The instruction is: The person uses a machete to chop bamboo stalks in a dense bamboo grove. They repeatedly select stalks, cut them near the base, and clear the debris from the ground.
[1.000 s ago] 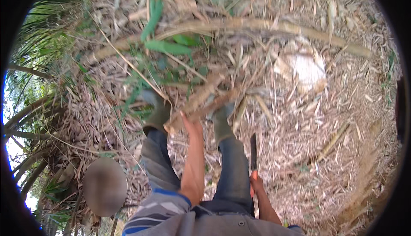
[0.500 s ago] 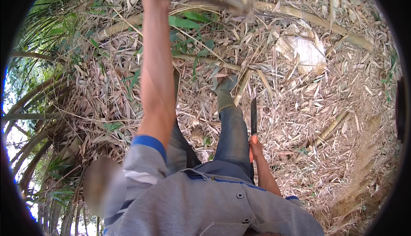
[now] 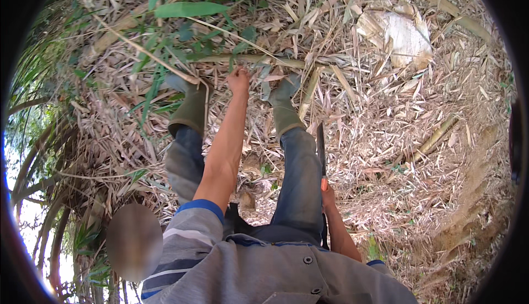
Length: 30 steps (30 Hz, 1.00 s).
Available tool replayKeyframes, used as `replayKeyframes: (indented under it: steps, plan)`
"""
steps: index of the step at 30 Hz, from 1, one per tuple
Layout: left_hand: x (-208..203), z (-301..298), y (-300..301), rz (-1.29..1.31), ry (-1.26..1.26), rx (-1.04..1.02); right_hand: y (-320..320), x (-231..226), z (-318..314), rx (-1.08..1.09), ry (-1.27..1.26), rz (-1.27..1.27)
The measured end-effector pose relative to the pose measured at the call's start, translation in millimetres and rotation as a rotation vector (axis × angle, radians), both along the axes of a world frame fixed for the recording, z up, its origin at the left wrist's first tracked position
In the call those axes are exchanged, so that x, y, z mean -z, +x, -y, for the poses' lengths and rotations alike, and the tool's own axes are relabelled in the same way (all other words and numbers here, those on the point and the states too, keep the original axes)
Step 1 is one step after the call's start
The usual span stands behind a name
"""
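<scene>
The left hand [image 3: 239, 80] is between the boots [image 3: 189, 105], near a stalk [image 3: 269, 60] on the ground [image 3: 374, 155]; it looks curled, but I cannot tell if it holds something. The right hand [image 3: 328, 197] is closed around the orange handle [image 3: 324, 184] of the knife [image 3: 321, 149], beside the right leg [image 3: 298, 180].

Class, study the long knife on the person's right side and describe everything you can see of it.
The knife has a long, narrow, dark blade that looks like metal and a bright orange handle, its material unclear. The right hand grips the handle and covers much of it. The blade points forward, away from the person, alongside the right leg; whether it touches the trousers cannot be told. Its edge is too small to judge.
</scene>
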State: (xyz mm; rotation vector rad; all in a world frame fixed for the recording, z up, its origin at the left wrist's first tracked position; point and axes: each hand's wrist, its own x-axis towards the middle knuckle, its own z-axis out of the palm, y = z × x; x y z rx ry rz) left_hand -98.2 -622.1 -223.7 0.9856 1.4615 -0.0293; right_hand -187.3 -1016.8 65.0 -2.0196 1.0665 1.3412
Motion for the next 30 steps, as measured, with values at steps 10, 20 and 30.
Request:
replayKeyframes:
  steps: [10, 20, 30]
  plan:
    - [53.0, 7.3, 53.4, 0.103, 0.901, 0.682, -76.1, 50.7, 46.5, 0.112, 0.005, 0.160]
    - [93.0, 233.3, 58.3, -0.004, 0.156, 1.043, -52.0, 55.5, 4.1, 0.192, -0.099, 0.081]
    - [-10.3, 218.9, 101.7, 0.556, -0.098, 0.371, -79.8, 35.5, -6.3, 0.049, -0.213, 0.155]
